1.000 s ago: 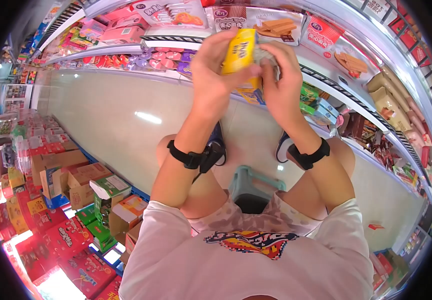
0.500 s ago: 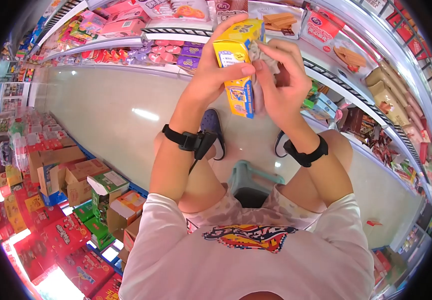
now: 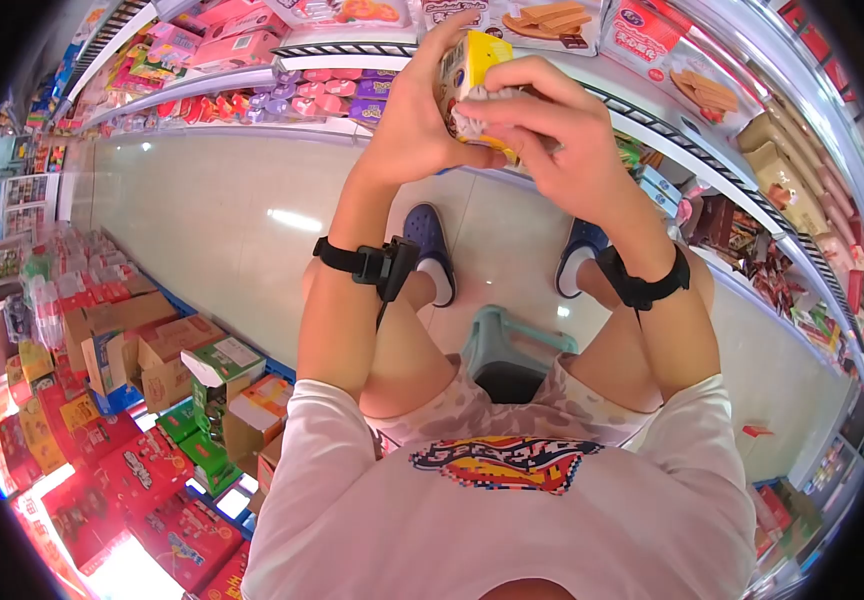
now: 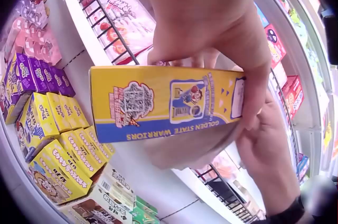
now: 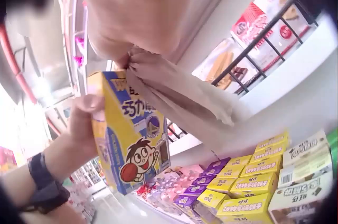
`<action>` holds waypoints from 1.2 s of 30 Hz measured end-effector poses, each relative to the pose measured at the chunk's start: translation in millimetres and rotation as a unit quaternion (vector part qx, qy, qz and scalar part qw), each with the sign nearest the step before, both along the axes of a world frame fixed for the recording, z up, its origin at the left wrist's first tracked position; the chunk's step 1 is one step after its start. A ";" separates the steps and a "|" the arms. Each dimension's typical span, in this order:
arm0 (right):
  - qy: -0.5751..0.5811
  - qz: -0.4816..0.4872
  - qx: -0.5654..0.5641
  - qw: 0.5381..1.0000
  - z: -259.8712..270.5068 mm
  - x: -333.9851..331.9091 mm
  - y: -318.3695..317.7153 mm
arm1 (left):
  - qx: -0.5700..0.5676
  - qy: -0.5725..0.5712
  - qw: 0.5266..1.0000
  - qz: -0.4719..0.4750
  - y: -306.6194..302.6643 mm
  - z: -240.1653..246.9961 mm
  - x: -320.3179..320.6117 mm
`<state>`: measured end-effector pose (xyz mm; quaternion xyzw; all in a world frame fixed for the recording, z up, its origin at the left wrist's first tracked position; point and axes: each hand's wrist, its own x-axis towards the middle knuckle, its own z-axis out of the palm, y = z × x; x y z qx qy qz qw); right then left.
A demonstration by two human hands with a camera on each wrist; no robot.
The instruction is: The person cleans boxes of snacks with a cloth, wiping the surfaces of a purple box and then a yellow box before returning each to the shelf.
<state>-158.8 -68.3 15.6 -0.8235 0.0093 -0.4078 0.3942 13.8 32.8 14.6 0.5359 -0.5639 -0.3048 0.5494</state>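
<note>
- Shelf: packed with snack packs, on the far side; the box is held up in front of it, near the middle.
- Left hand: grips the box from the left, thumb and fingers round it.
- Right hand: holds the cloth in bent fingers, against the box's right side.
- Yellow-and-blue box: turned since half a second ago; its long printed side has mostly left the head view. Judged: another face is being offered for wiping.
- Grey cloth: bunched at the fingers, loose end hanging.
</note>
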 end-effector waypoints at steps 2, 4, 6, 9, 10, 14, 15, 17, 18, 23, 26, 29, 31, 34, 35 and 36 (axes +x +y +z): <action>-0.012 0.014 -0.032 0.999 -1.1 0.5 -1.6 | -0.016 -0.009 1.000 -0.014 -0.4 -2.3 1.6; -0.019 -0.083 0.018 0.996 -8.5 2.5 -19.9 | -0.019 -0.014 0.998 -0.057 0.5 -2.2 -3.9; -0.037 -0.131 0.019 0.990 -13.5 7.6 -33.0 | -0.026 0.011 0.998 -0.055 -0.4 -4.0 -11.6; -0.046 -0.084 0.020 0.995 -11.9 5.3 -12.1 | -0.025 0.099 0.994 -0.038 1.8 -1.4 -12.0; -0.010 -0.059 0.008 0.998 -0.9 0.5 0.3 | -0.032 0.117 0.991 -0.048 2.3 10.6 -9.1; -0.056 0.014 -0.053 0.997 -3.1 -0.5 10.9 | -0.040 0.171 0.982 -0.076 0.2 -6.9 17.1; -0.054 0.012 -0.051 0.997 -5.4 0.5 9.3 | -0.016 0.169 0.982 -0.087 3.4 -2.4 12.7; -0.083 -0.076 0.051 0.992 -12.0 8.9 -0.9 | 0.040 0.137 0.989 -0.040 4.8 3.9 -0.4; -0.110 -0.121 0.051 0.985 -17.1 17.7 -10.8 | 0.012 0.123 0.991 -0.054 4.1 -1.9 -3.7; -0.101 -0.153 0.091 0.979 -11.5 11.9 17.5 | -0.015 0.218 0.975 -0.043 2.2 -0.1 -6.1; -0.119 -0.112 0.045 0.986 -12.6 13.5 23.2 | -0.014 0.391 0.917 -0.081 2.7 11.7 -6.3; -0.126 -0.167 0.082 0.974 -29.9 25.5 13.4 | -0.014 0.401 0.909 -0.117 2.4 2.4 -13.8; -0.189 -0.204 0.209 0.938 -32.4 34.3 9.5 | 0.028 0.349 0.934 -0.075 4.4 -2.1 -22.4; -0.150 -0.196 0.090 0.965 -23.3 19.6 34.0 | -0.011 0.372 0.923 -0.095 -2.7 -8.7 -16.9; -0.159 -0.146 0.022 0.976 -21.5 20.4 38.9 | -0.036 0.420 0.901 -0.103 -3.7 -7.4 -16.5; -0.193 -0.122 -0.014 0.973 -23.9 27.7 37.0 | -0.060 0.466 0.876 -0.111 -4.2 -6.6 -16.1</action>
